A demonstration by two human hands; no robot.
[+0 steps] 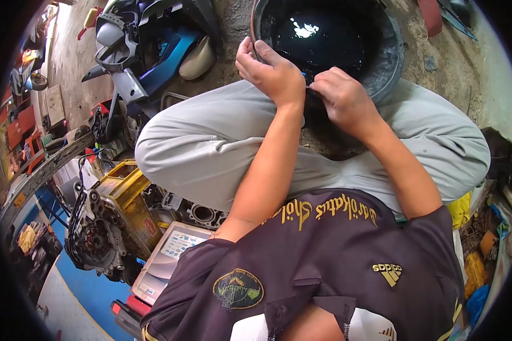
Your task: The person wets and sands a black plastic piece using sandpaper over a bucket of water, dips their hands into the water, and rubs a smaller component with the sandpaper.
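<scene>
Near the rim of a round black tub (393, 51) with dark, shiny liquid in it, both hands are raised close together. My left hand (276, 77) has curled fingers beside a thin reddish-brown strip (253, 20) at the tub's left edge; what it grips is hard to see. The fingertips of my right hand (344, 96) are pinched together beside my left palm. A small bluish bit (304, 74) shows between the hands, but its shape is unclear.
Crossed legs in grey trousers (193, 142) surround the tub's near side. Blue and black vehicle fairings (173, 57) lie upper left. At the left are a yellow crate (125, 190), a metal engine part (96, 238) and a flat box (168, 256). Yellow cloth (461, 210) lies right.
</scene>
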